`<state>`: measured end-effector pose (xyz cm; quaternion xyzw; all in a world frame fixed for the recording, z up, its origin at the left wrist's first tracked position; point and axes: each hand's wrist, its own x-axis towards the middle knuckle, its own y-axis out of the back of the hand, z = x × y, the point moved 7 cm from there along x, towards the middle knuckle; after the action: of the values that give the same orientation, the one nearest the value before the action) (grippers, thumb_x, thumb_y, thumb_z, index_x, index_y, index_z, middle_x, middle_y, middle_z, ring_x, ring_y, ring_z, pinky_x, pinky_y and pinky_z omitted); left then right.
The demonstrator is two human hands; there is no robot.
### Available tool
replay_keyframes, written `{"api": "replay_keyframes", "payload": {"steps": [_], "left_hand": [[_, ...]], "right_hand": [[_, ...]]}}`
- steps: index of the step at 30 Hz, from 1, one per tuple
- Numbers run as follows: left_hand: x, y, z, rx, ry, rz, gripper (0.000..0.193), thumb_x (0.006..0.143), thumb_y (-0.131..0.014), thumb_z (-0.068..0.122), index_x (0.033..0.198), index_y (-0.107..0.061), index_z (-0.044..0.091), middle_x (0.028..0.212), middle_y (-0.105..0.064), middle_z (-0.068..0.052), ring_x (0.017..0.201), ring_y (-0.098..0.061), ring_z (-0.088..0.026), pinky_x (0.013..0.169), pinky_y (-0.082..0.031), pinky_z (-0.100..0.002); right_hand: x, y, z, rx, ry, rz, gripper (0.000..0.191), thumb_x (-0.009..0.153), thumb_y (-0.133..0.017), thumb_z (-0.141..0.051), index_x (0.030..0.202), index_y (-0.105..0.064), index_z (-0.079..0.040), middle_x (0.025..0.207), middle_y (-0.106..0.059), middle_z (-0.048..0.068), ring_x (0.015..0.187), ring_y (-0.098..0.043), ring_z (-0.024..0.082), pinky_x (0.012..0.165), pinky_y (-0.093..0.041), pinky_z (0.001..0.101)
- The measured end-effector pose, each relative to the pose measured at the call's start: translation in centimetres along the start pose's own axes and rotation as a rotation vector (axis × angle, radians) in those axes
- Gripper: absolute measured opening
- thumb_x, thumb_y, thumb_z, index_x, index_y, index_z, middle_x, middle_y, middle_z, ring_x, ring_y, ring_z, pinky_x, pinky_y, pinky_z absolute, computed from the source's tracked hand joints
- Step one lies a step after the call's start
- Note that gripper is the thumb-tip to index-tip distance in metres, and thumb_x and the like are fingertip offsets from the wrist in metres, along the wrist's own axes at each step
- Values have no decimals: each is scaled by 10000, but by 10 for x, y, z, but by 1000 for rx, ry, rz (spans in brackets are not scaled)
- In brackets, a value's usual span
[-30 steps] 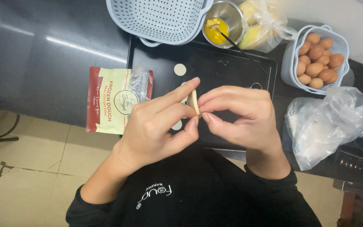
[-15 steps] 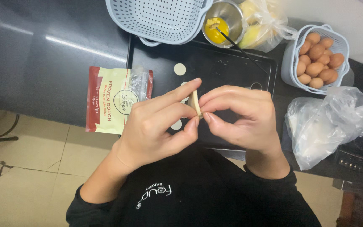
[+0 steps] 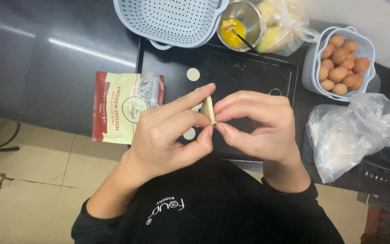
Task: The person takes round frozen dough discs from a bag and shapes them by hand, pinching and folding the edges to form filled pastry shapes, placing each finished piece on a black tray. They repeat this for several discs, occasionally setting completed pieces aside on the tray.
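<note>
Both the left hand point(image 3: 168, 135) and the right hand point(image 3: 262, 126) are pinching a folded dough piece point(image 3: 208, 110) in a narrow grip above the black tray point(image 3: 249, 74).

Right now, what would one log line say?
left hand + right hand: pinching folded dough piece | over black tray | eggs basket right | dough packet left

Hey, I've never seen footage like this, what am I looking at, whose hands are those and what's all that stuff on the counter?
This is one view from a camera worn on a person's head, looking down at their own bare hands. The left hand and right hand pinch a small folded piece of dough between the fingertips. Below them lies a black baking tray with a round dough disc on it. Beside it: a red and cream dough packet, a pale blue colander, a steel cup of yellow liquid, a basket of brown eggs and a clear plastic bag.
</note>
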<state>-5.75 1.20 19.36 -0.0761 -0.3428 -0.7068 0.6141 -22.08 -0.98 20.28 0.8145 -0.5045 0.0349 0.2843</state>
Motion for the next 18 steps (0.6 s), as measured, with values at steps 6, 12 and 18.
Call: {"api": "replay_keyframes", "payload": {"steps": [6,12,18], "left_hand": [[3,-1,-5,-126,39,33,143,822,-788,72,905,-676,39,1318,-684,-198,1028,-778,-249,807,-611,-281],[-3,-4,-17,-160,101,12,128,781,-773,44,876,-689,25,1287,-707,-196,1049,-777,-240,879,-611,-294],[-13,-9,-36,-792,172,47,143,939,-694,59,859,-636,-45,1290,-677,-279,1130,-729,-268,1025,-584,-356]], "right_hand": [[2,1,4,30,-13,17,106,861,-755,6,949,-697,-6,1030,-726,112,887,-729,178,794,-561,233],[-6,-1,16,52,-59,1,84,918,-720,-54,956,-660,-9,1089,-691,108,979,-691,162,846,-559,264],[-14,4,57,529,-143,180,83,995,-674,-47,972,-625,15,1067,-652,124,990,-626,154,895,-519,269]]}}
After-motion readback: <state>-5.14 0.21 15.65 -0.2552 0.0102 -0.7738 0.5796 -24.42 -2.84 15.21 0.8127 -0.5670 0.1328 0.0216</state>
